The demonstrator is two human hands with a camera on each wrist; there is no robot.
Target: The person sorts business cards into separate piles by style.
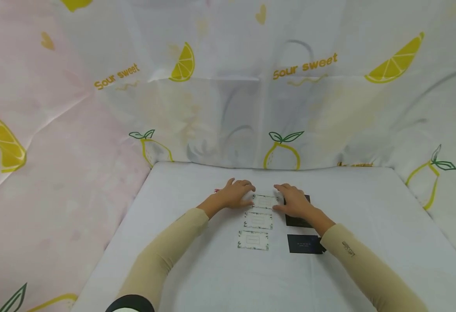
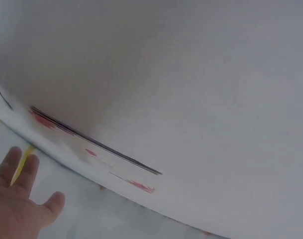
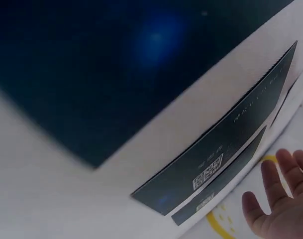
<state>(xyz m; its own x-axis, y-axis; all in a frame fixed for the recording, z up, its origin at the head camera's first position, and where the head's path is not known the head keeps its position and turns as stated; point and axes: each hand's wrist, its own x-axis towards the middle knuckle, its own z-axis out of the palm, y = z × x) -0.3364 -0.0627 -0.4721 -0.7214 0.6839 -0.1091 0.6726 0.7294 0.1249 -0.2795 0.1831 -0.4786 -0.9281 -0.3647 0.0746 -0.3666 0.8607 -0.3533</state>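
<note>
No container is seen on the table (image 1: 197, 268); the cards lie directly on its white cloth. Three white cards with patterned borders are laid in a column: the far white card (image 1: 265, 202), the middle white card (image 1: 258, 220) and the near white card (image 1: 253, 240). To their right dark cards are placed, one (image 1: 304, 244) near the right sleeve and others partly hidden under the right hand (image 1: 295, 203).

In the head view the far white card is touched on its left edge by the left hand (image 1: 234, 194) and on its right edge by the right hand; the fingers seem relaxed and nothing is gripped. The right wrist view shows what the head view hides: stacked dark cards (image 3: 226, 149) with small print, and spread, straight fingers (image 3: 273, 181). In the left wrist view only blurred white cloth and open fingers (image 2: 14, 167) are seen.
</note>
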